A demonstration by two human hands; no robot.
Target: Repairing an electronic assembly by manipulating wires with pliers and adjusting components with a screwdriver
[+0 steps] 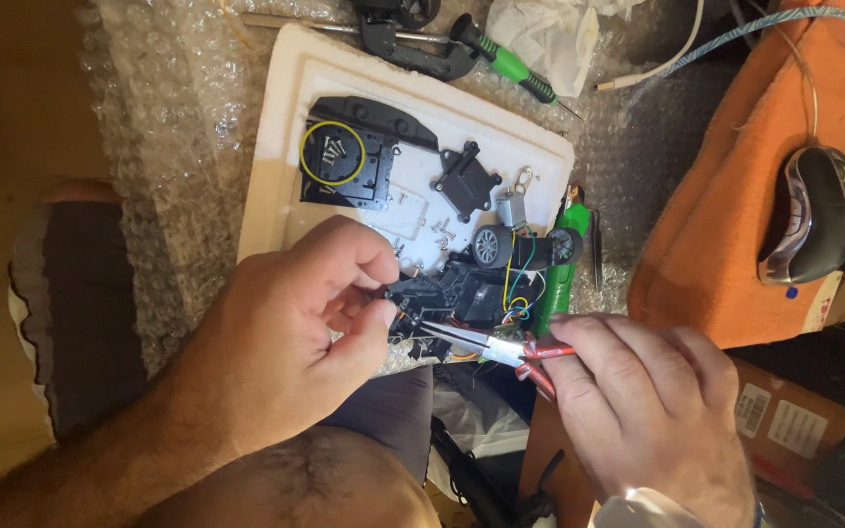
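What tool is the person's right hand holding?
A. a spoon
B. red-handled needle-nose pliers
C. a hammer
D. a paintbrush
B: the right hand grips red-handled needle-nose pliers, whose thin metal tips reach the small black plastic part pinched by the left hand.

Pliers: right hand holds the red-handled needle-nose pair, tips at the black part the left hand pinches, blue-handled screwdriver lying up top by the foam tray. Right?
Nearly. The screwdriver at the top by the white foam tray has a green and black handle, not blue; the head view shows it. The rest stands: the right hand holds the red-handled needle-nose pliers, tips at the black part pinched by the left hand.
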